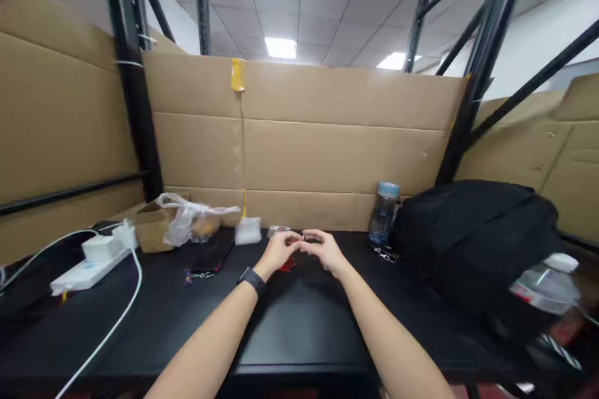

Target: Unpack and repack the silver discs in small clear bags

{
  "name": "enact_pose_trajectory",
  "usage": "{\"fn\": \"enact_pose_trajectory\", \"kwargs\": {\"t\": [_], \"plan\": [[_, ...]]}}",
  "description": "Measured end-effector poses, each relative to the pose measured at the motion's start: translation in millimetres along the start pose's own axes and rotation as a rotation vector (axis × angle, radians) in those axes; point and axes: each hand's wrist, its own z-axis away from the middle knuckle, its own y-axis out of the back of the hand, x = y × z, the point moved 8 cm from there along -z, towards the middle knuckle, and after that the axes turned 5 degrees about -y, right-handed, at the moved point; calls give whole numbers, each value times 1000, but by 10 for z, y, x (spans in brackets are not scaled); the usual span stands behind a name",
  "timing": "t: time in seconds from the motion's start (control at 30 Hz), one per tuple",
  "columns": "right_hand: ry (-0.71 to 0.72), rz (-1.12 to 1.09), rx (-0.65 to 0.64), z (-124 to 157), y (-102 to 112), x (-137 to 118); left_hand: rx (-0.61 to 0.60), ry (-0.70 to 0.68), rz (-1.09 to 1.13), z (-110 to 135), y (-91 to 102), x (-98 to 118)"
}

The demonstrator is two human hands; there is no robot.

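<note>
Both of my hands meet over the middle of the black table. A small red piece, too small to name, shows at the fingertips. My left hand, with a dark watch on the wrist, pinches it. My right hand is closed in a pinch against the same spot, its thumb touching the left fingertips. More red pieces lie on the table just below the left hand. Behind the hands is a small clear packet, partly hidden. A white square stack sits to the left of them.
At left are a white power strip with a cable, a small cardboard box, a plastic bag and a dark pouch. A water bottle, black backpack and clear jug stand right. Cardboard walls enclose the table.
</note>
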Motion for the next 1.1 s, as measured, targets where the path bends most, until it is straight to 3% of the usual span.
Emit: {"fn": "enact_pose_trajectory", "kwargs": {"t": [0.17, 0.7, 0.9, 1.1], "plan": [[9, -3, -21, -11, -7, 66, 29, 14, 37, 3, -1, -13], [64, 8, -16, -3, -1, 4, 22, -113, -181, 23, 18, 150], [44, 6, 2, -7, 11, 23, 38, -65, -109, 18, 28, 133], [64, -4, -11, -35, -1, 53, 49, -86, -275, 39, 64, 235]]}}
